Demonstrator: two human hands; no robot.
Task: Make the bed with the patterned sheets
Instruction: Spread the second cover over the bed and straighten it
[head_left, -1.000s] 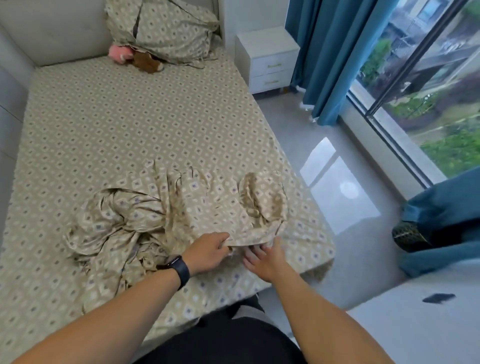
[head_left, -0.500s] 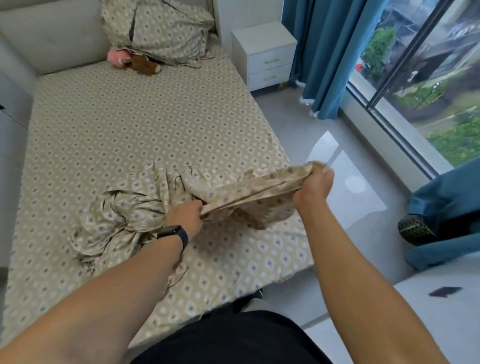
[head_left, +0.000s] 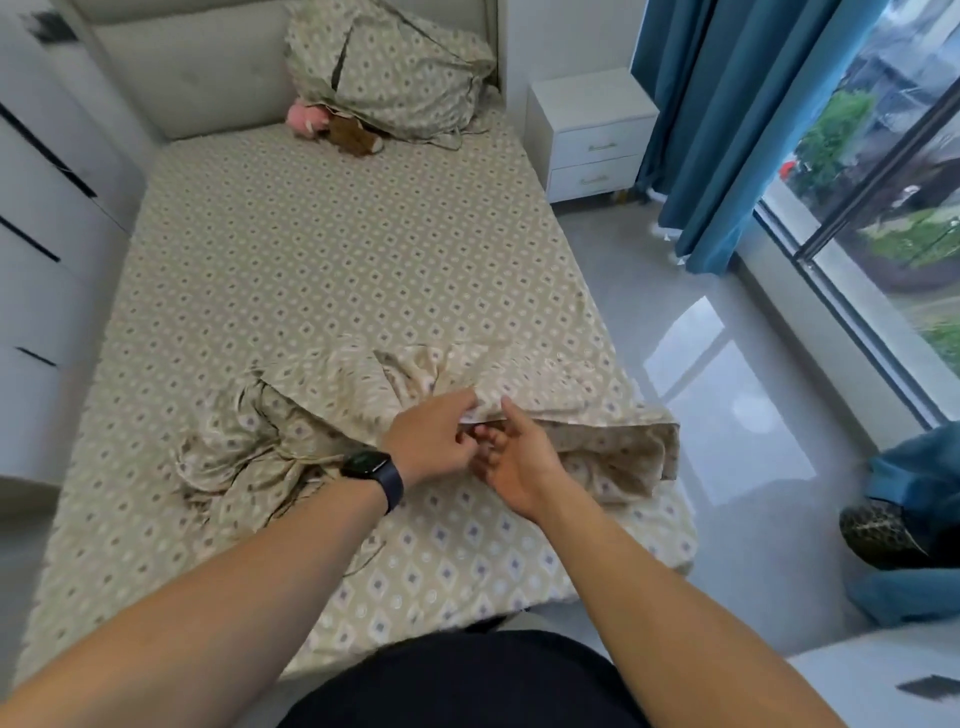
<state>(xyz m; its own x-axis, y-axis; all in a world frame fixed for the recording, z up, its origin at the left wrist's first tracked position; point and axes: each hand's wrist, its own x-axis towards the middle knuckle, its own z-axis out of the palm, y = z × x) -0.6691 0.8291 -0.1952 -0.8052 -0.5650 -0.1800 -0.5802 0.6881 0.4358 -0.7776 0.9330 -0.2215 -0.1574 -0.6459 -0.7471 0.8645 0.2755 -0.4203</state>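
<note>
I saw both arms outstretched: left hand (head_left: 434, 439) and right hand (head_left: 514, 462) each pinched the loose patterned sheet (head_left: 519, 395) at the bed's (head_left: 311, 260) 5 o'clock corner.

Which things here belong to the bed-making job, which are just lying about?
Job:
- loose patterned sheet, edge held by left hand and right hand
- fitted sheet on the bed
- patterned pillow

Lying about:
- pink plush and brown plush
- nightstand
- blue curtain
</note>
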